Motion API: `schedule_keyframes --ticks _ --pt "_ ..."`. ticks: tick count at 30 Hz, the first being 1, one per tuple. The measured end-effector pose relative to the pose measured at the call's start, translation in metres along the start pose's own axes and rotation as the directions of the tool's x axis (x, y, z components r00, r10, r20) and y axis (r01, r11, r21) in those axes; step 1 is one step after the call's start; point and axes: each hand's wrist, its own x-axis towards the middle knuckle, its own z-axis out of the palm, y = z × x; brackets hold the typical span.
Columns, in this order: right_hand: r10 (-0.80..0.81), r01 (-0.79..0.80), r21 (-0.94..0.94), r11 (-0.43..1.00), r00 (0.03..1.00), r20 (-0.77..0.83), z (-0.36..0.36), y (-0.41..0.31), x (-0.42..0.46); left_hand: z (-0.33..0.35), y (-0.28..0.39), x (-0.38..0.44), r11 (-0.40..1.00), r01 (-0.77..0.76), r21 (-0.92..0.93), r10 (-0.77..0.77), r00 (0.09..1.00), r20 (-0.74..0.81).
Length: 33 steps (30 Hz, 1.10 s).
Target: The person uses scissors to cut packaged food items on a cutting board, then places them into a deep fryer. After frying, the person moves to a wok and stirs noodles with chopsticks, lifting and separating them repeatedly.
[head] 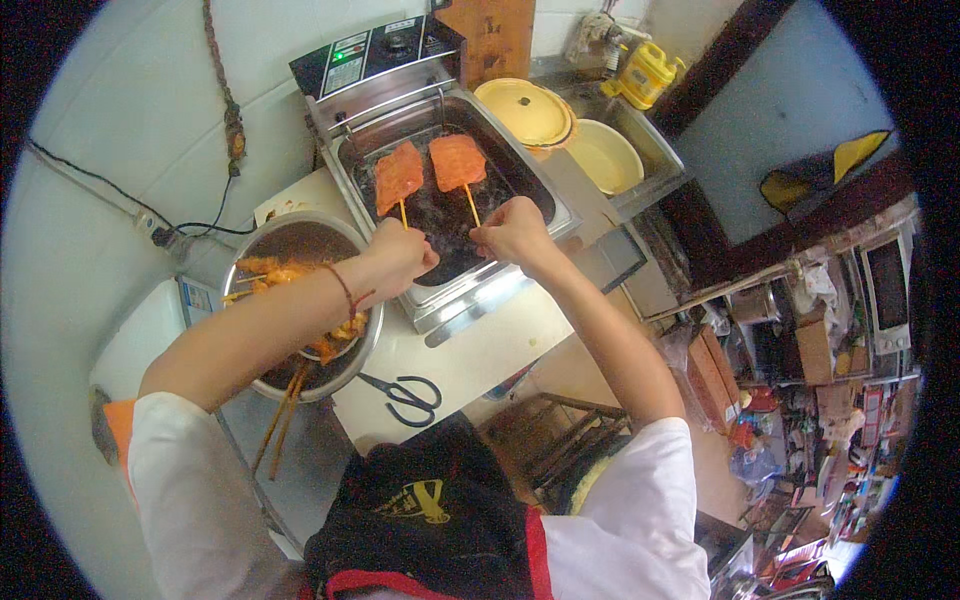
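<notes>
A stainless steel electric deep fryer [551, 199] filled with dark oil stands before me. My left hand [397, 255] grips the stick of a flat orange-red skewered slice [399, 178]. By its thin wooden stick, my right hand [514, 231] holds a second such slice [457, 163]. Both slices are over the oil, side by side near the fryer's middle; whether their undersides touch it, I cannot tell. Bubbles or steam show on the oil around them. Under my left forearm is a large metal bowl [373, 330] with fried skewered pieces [281, 271], partly hidden by the arm.
Black-handled scissors [412, 401] and wooden chopsticks [285, 427] lie near the bowl. Right of the fryer are a lidded yellow pot [521, 112], a pale basin [606, 157] in a metal sink and a yellow jug [649, 75]. A power cord [97, 180] runs along the left wall.
</notes>
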Motion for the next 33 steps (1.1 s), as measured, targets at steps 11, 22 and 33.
schedule_keyframes --ticks 11,22,33 --pt "-0.162 0.149 -0.275 0.950 0.987 -0.025 0.012 -0.002 0.028 0.012 0.016 0.044 0.777 -0.044 0.628 0.053 0.999 0.005" --pt "-0.701 0.695 0.295 0.656 0.706 -0.105 -0.006 -0.109 -0.214 -0.236 0.147 -0.354 0.163 -0.465 0.870 0.977 0.200 -0.076" --pt "-0.576 0.494 0.444 0.747 0.149 0.803 0.136 -0.218 -0.256 -0.605 -0.223 -0.349 0.025 0.789 0.613 0.837 0.319 -0.444"
